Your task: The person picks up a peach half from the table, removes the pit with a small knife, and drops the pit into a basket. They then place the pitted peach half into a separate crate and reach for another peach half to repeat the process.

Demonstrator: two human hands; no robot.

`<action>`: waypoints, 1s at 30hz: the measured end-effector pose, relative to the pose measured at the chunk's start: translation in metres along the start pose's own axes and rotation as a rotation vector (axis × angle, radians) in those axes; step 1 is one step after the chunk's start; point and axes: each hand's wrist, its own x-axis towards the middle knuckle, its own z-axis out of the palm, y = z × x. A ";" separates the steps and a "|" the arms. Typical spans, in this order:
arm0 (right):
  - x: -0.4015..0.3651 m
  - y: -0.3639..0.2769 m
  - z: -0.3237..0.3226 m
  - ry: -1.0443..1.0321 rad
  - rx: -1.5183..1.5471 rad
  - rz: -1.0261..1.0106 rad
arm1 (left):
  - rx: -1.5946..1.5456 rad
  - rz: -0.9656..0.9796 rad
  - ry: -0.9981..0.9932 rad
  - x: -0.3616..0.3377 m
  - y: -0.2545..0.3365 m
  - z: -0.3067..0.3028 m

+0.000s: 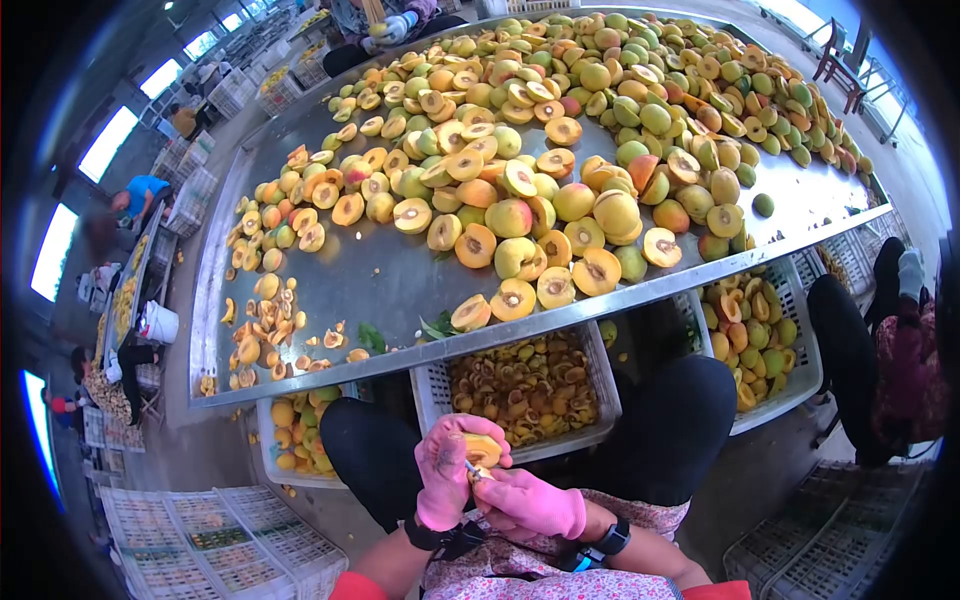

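Both of my hands wear pink gloves and meet above my lap. My left hand is closed around a halved yellow fruit, its cut face turned partly up. Closed on a small metal-tipped tool, my right hand holds it against the fruit's lower edge. The tool's handle is hidden in the fingers. Just beyond my hands, a white crate holds brown and yellow fruit scraps.
A metal table with a raised rim bears a large heap of whole and halved fruits. Fruit crates stand under its edge at left and right. A co-worker's gloved hands are across the table; another person sits at right.
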 end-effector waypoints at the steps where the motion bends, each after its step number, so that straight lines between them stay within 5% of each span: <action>1: 0.003 0.004 0.004 0.015 0.032 -0.046 | -0.022 -0.001 -0.018 0.003 0.000 0.001; 9: 0.000 0.007 -0.016 -0.157 0.204 -0.072 | -0.163 -0.074 -0.086 0.012 0.000 0.009; 14: 0.002 0.010 -0.021 -0.083 -0.024 -0.335 | -0.582 -0.197 0.236 0.022 -0.007 -0.006; 17: 0.007 0.008 -0.039 0.182 0.231 -0.243 | -0.692 -0.203 0.245 0.022 0.000 -0.032; 19: 0.024 0.017 -0.052 0.589 0.126 -0.065 | -0.696 -0.112 0.291 0.011 0.008 -0.058; 21: 0.023 0.021 -0.060 0.513 0.140 -0.043 | -0.662 0.020 0.398 -0.005 0.020 -0.090; 23: 0.022 0.015 -0.051 0.552 0.015 -0.098 | -0.287 0.287 0.527 -0.024 0.032 -0.134; 24: 0.023 0.014 -0.051 0.573 0.023 -0.097 | 0.571 0.394 0.731 -0.033 0.034 -0.157; 25: 0.024 0.012 -0.052 0.601 0.034 -0.102 | 0.574 0.446 0.851 -0.043 0.037 -0.186; 27: 0.029 0.016 -0.053 0.621 0.024 -0.101 | -0.025 0.570 0.955 -0.061 0.045 -0.247; 30: 0.029 0.019 -0.049 0.624 -0.079 -0.191 | 0.679 0.351 1.204 -0.074 0.020 -0.333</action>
